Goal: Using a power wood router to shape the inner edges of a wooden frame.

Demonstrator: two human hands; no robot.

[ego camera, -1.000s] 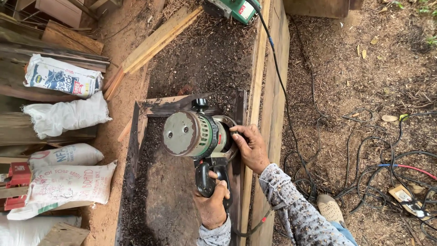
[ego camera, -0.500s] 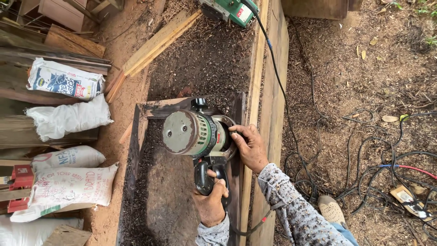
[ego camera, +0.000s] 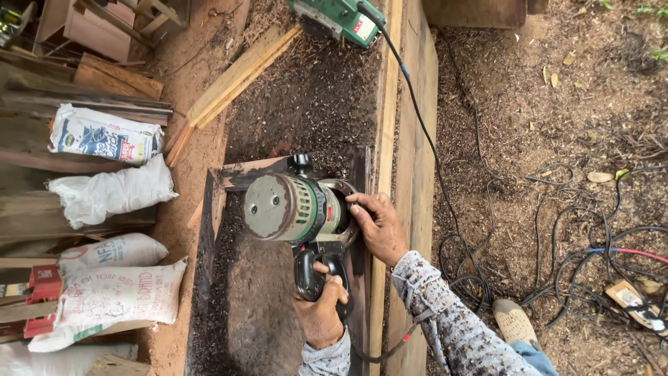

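Router [ego camera: 296, 209] barely shifted; green-grey, round cap; left fingers [ego camera: 321, 306] wrap black handle, right [ego camera: 379, 226] grip base.

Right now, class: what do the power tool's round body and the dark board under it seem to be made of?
Power tool body: likely painted metal, pale green with a dull grey end cap and screws. Dark board: wood, rough and unfinished, stained dark, strewn with shavings.

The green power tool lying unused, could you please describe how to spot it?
Follow the long pale plank to the picture's top. There a green power tool lies on shavings, its black cord trailing down. Unlike the round-bodied router, no hand touches it.
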